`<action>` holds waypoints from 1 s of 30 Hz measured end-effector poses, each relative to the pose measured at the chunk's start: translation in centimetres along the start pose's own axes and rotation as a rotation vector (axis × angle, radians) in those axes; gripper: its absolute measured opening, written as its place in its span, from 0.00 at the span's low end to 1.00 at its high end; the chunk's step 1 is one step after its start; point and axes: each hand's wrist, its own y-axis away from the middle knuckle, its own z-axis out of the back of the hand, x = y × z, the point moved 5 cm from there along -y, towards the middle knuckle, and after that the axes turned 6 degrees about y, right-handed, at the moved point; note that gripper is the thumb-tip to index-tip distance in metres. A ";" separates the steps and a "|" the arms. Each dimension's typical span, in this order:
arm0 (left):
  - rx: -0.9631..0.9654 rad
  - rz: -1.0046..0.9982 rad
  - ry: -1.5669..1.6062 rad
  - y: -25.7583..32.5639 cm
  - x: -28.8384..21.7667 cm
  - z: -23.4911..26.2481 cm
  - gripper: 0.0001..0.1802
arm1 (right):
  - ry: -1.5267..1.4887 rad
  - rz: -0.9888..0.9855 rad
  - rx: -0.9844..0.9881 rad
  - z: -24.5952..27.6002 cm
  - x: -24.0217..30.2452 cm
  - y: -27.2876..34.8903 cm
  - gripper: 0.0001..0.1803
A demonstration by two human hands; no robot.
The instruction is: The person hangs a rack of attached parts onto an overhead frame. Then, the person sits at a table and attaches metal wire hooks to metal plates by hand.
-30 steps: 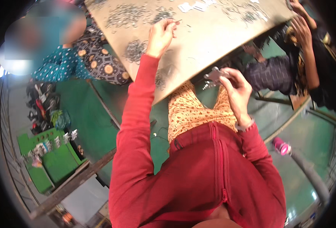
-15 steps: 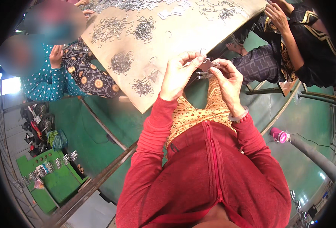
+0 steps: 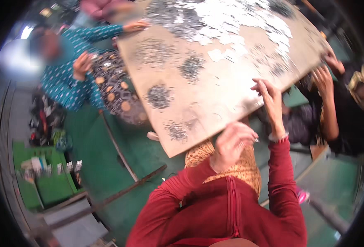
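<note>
My left hand (image 3: 232, 145) is in front of the table's near edge, above my lap. Its fingers are curled together, and a small shiny spot shows at the fingertips; what they hold is too small and blurred to name. My right hand (image 3: 269, 99) reaches over the near right edge of the table (image 3: 208, 101), fingers stretched out and apart, with no held thing visible. Beyond it spreads a big heap of flat silvery metal plates (image 3: 248, 24). Small piles of bent wire hooks lie to the left, among them a dense pile (image 3: 159, 96) and a looser one (image 3: 176, 131) near the corner.
A person in a dotted teal top (image 3: 66, 82) sits at the table's left side, one hand on its edge. Another in black (image 3: 346, 111) is at the right, hands near the edge. A green bench (image 3: 46, 185) with metal parts stands at lower left.
My hands have come apart from the plate and hook they held together. The right has reached forward over the table; the left has dropped back toward my lap. The view has shifted.
</note>
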 end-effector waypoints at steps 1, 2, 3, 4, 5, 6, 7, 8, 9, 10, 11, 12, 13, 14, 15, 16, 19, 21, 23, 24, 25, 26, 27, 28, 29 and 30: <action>0.043 -0.102 -0.044 -0.2 -0.8 0.0 0.14 | 0.113 0.091 0.012 -1.4 -1.1 -3.2 0.20; 0.045 -0.098 -0.019 -0.1 -0.7 -0.2 0.14 | 0.253 0.189 -0.014 -2.4 -2.3 -6.2 0.20; 0.057 -0.060 -0.008 0.6 0.0 -0.6 0.14 | 0.553 0.256 -0.074 -3.5 -3.7 -8.6 0.20; 0.067 -0.027 -0.005 1.0 0.1 -0.9 0.14 | 0.852 0.318 -0.161 -4.3 -4.7 -10.8 0.19; 0.057 -0.020 0.030 1.5 0.3 -1.1 0.13 | 0.955 0.341 -0.126 -5.3 -5.3 -12.2 0.20; 0.089 -0.095 0.021 2.1 0.5 -1.1 0.08 | 1.062 0.359 -0.093 -6.2 -5.8 -12.7 0.21; 0.067 -0.079 0.033 2.5 0.5 -1.1 0.08 | 1.032 0.388 -0.101 -6.6 -6.4 -13.0 0.20; 0.037 -0.065 0.046 2.7 0.1 -1.0 0.08 | 1.002 0.422 -0.104 -7.2 -5.7 -12.7 0.20; 0.016 -0.071 0.024 2.9 -0.2 -0.7 0.08 | 0.959 0.451 -0.131 -7.6 -5.3 -12.2 0.17; -0.012 -0.050 0.034 3.3 -0.3 -0.5 0.08 | 0.951 0.467 -0.119 -8.2 -5.1 -11.8 0.17; -0.028 -0.026 0.063 3.4 -0.4 -0.6 0.08 | 0.815 0.421 -0.091 -7.9 -5.5 -11.4 0.16; -0.024 -0.034 0.075 3.2 -0.3 -0.7 0.08 | 0.684 0.375 -0.077 -7.3 -5.9 -11.4 0.15; -0.040 -0.024 0.086 3.1 0.1 -0.8 0.08 | 0.702 0.441 -0.128 -6.9 -7.6 -10.6 0.13; -0.048 -0.010 0.105 2.7 0.5 -0.9 0.08 | 0.725 0.419 -0.143 -5.9 -7.5 -10.1 0.13; -0.050 0.005 0.100 2.6 0.8 -1.0 0.08 | 0.476 0.323 -0.087 -5.1 -7.3 -8.7 0.12; -0.064 -0.031 0.063 2.3 1.9 -0.8 0.06 | 0.230 0.216 -0.047 -4.4 -7.3 -7.2 0.12; -0.043 0.206 0.270 2.5 2.9 -0.1 0.06 | -0.355 -0.073 0.156 -3.4 -1.0 -1.4 0.16; -0.056 0.260 0.365 1.8 3.1 0.2 0.05 | -0.515 -0.139 0.239 -1.9 1.7 2.1 0.25; -0.059 0.253 0.397 1.9 4.3 -0.3 0.04 | -0.512 -0.133 0.248 -0.4 2.1 3.9 0.29; -0.054 0.262 0.424 2.2 4.7 -1.0 0.04 | -0.489 -0.108 0.259 0.7 2.1 4.9 0.30; -0.038 0.257 0.388 2.3 5.0 -1.7 0.05 | -0.461 -0.132 0.240 1.8 2.1 5.8 0.30; -0.011 0.258 0.398 2.5 4.6 -2.2 0.05 | -0.461 -0.133 0.212 2.5 2.6 6.7 0.30; 0.006 0.284 0.420 2.5 4.2 -2.6 0.04 | -0.472 -0.138 0.197 3.1 3.3 7.5 0.30; 0.020 0.308 0.437 2.4 3.8 -2.7 0.04 | -0.484 -0.140 0.187 3.4 3.8 8.1 0.30; 0.035 0.345 0.427 2.7 3.6 -2.7 0.04 | -0.490 -0.138 0.190 3.6 4.0 8.7 0.30; 0.039 0.340 0.419 2.8 3.3 -2.6 0.04 | -0.496 -0.131 0.188 3.7 4.3 9.0 0.30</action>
